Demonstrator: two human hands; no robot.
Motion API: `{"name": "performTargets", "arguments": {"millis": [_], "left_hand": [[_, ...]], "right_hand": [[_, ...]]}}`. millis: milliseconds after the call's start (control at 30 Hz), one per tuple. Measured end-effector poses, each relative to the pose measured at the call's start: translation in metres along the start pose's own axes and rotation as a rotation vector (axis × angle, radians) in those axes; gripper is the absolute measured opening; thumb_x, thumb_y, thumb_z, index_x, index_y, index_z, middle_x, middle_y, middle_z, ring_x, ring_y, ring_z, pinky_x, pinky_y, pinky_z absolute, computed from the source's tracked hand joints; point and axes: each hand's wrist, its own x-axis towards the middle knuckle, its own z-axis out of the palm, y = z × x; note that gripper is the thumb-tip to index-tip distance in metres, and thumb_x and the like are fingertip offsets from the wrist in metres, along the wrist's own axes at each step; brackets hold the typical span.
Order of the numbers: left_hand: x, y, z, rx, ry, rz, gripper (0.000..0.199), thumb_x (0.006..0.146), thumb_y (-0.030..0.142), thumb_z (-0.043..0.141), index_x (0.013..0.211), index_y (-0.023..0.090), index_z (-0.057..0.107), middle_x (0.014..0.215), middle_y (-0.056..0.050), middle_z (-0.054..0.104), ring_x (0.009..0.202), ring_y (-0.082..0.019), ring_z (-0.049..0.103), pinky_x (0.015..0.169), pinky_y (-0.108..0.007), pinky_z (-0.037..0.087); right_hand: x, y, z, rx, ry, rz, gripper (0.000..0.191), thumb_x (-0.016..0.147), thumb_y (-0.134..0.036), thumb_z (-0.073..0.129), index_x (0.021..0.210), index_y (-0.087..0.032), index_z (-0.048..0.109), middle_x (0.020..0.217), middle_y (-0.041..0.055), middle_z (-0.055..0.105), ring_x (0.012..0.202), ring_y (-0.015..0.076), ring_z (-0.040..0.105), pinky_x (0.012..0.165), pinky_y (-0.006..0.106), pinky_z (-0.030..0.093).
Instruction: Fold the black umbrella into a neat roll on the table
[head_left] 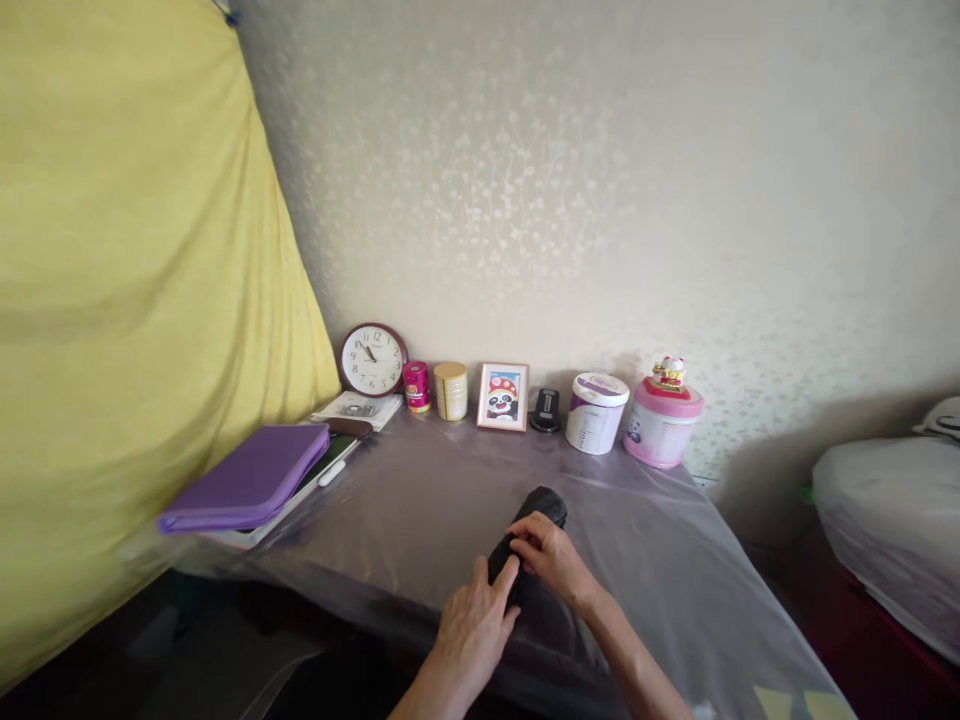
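Observation:
A black folded bundle, perhaps a compact umbrella (550,503), lies slanted on the covered table near its front edge. My left hand (476,620) is wrapped round its near end, thumb and fingers on either side. Higher up the bundle, my right hand (547,552) has its fingers pinched together against the black fabric. Whether a strap or only a fold sits between those fingertips is too small to tell. The hands nearly touch each other and cover the bundle's middle.
Left on the table (420,500) lie a purple folder (247,478) and papers. Along the wall stand a clock (373,359), a pink can (416,388), a yellow-lidded tin (451,392), a framed panda picture (502,397), a black stand (546,411) and two tubs (596,415).

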Motion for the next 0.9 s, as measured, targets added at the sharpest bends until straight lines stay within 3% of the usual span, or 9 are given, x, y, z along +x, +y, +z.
{"name": "performTargets", "arguments": {"millis": [167,267,333,400,467,600,667,800,900], "left_hand": [[-0.004,-0.005,-0.004,-0.038,-0.011,-0.009,0.062,0.078,0.029,0.047,0.135,0.024,0.022,0.127,-0.014,0.043,0.09,-0.023,0.059,0.077,-0.034,0.045],[-0.01,-0.015,-0.003,-0.056,-0.034,-0.029,0.074,0.074,0.03,0.052,0.137,0.027,0.013,0.131,-0.016,0.039,0.094,-0.025,0.059,0.079,-0.034,0.044],[-0.016,-0.021,-0.001,-0.044,-0.044,-0.027,0.078,0.074,0.027,0.052,0.137,0.03,0.006,0.133,-0.017,0.036,0.096,-0.024,0.058,0.08,-0.034,0.044],[-0.02,-0.025,0.001,-0.034,-0.04,-0.012,0.078,0.076,0.025,0.05,0.137,0.032,0.001,0.134,-0.017,0.034,0.095,-0.023,0.059,0.081,-0.033,0.044],[-0.023,-0.026,0.002,-0.033,-0.037,-0.01,0.077,0.078,0.024,0.048,0.137,0.033,-0.001,0.135,-0.017,0.033,0.095,-0.022,0.059,0.081,-0.033,0.044],[-0.025,-0.025,0.003,-0.064,-0.032,-0.013,0.077,0.077,0.02,0.047,0.137,0.033,0.0,0.139,-0.014,0.027,0.101,-0.022,0.056,0.083,-0.033,0.044],[-0.025,-0.026,0.003,-0.096,-0.007,0.009,0.079,0.075,0.018,0.047,0.137,0.032,0.0,0.143,-0.012,0.018,0.109,-0.022,0.051,0.085,-0.031,0.043],[-0.026,-0.029,0.006,-0.157,0.045,0.088,0.083,0.072,0.01,0.045,0.137,0.033,-0.001,0.147,-0.003,0.001,0.123,-0.019,0.037,0.091,-0.026,0.04],[-0.025,-0.029,0.006,-0.173,-0.002,0.116,0.08,0.072,0.006,0.04,0.137,0.03,0.0,0.147,-0.001,0.004,0.121,-0.015,0.039,0.093,-0.023,0.038]], "right_hand": [[0.008,0.003,0.003,0.018,0.044,0.096,0.018,0.065,-0.032,0.061,0.077,-0.019,0.059,0.055,-0.0054,0.055,0.035,0.0072,0.046,0.036,0.019,0.038],[0.007,0.004,-0.003,0.153,0.122,0.184,0.026,0.069,-0.04,0.056,0.083,-0.018,0.059,0.047,-0.0064,0.052,0.04,0.0098,0.05,0.042,0.022,0.044],[0.005,0.004,-0.007,0.184,0.19,0.208,0.029,0.07,-0.041,0.055,0.086,-0.017,0.06,0.055,-0.0042,0.056,0.046,0.0108,0.054,0.046,0.023,0.046],[0.004,0.003,-0.01,0.158,0.194,0.172,0.028,0.071,-0.038,0.054,0.088,-0.017,0.061,0.069,-0.0007,0.061,0.052,0.0112,0.056,0.049,0.024,0.047],[0.004,0.0,-0.011,0.084,0.121,0.072,0.026,0.075,-0.034,0.049,0.091,-0.019,0.063,0.081,0.0016,0.062,0.056,0.0112,0.057,0.054,0.026,0.048],[0.008,-0.009,-0.005,-0.18,-0.027,-0.197,0.029,0.076,-0.018,0.043,0.097,-0.022,0.063,0.09,0.003,0.062,0.073,0.0139,0.057,0.071,0.029,0.046],[0.01,-0.011,-0.002,-0.302,-0.086,-0.265,0.036,0.072,-0.011,0.042,0.1,-0.021,0.062,0.091,0.0039,0.061,0.078,0.0144,0.056,0.073,0.028,0.045],[0.012,-0.008,0.004,-0.426,-0.131,-0.252,0.036,0.069,-0.007,0.043,0.096,-0.02,0.063,0.086,0.0032,0.057,0.066,0.0105,0.052,0.064,0.024,0.043],[0.012,-0.004,0.004,-0.397,-0.096,-0.204,0.023,0.071,-0.01,0.045,0.081,-0.019,0.063,0.08,0.0016,0.055,0.062,0.0096,0.049,0.059,0.022,0.04]]}}
